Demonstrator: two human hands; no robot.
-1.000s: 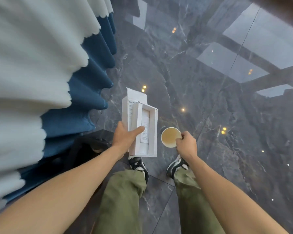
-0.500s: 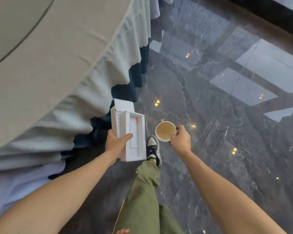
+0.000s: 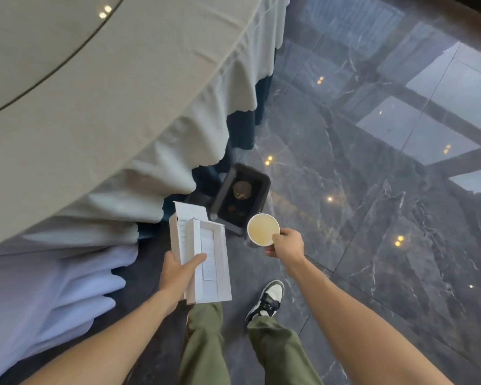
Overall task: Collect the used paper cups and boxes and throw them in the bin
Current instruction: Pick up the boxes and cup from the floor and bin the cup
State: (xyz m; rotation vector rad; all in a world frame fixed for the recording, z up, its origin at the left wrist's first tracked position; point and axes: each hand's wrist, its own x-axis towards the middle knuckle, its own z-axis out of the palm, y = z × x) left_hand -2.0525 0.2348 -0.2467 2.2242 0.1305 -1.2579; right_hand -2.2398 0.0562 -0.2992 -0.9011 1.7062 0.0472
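The left hand (image 3: 178,276) holds white boxes (image 3: 203,257); the right hand (image 3: 288,245) pinches a paper cup (image 3: 262,229) just by the black bin (image 3: 240,198) on the floor; the throwing step looks close; next, drop both in.

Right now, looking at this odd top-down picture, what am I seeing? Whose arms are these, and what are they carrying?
No machine here: a person wears a camera on the head, looking down at their own arms and legs. The left hand grips open white cardboard boxes. The right hand pinches the rim of a white paper cup, tan inside. Ahead on the dark marble floor stands a black rectangular bin with stacked cups inside, beside a table draped in a pale cloth.
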